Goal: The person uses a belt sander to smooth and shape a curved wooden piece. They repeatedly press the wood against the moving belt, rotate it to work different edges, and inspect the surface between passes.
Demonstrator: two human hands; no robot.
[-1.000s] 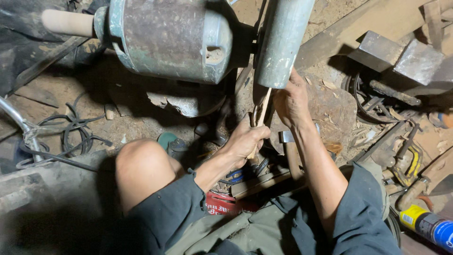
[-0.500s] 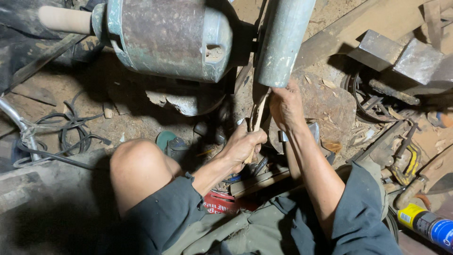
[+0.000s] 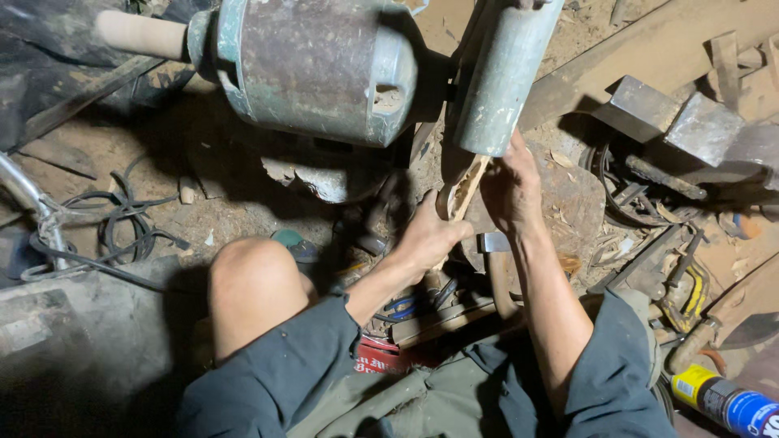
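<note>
A thin pale wood piece (image 3: 464,188) stands near the frame's centre, running from the lower end of a green cylinder (image 3: 505,77) down between the two hands. The left hand (image 3: 428,237) is closed round its lower part, fingers wrapped and thumb toward the wood. The right hand (image 3: 511,188) sits just to the right of the piece, touching its upper part, fingers curled up toward the cylinder's end; how firmly it grips cannot be told. The hands are close together, the wood piece between them, the left lower than the right.

Below the right wrist a small grey metal block (image 3: 493,242) shows. In the upper left of the frame hangs a rusty green motor housing (image 3: 312,69) with a pale wooden handle (image 3: 139,34) sticking out to its left. A bare knee (image 3: 253,280) fills the lower centre-left. Black cables (image 3: 122,227) lie at the left, metal blocks (image 3: 690,122) at the upper right, and a blue and yellow can (image 3: 726,399) in the lower right corner.
</note>
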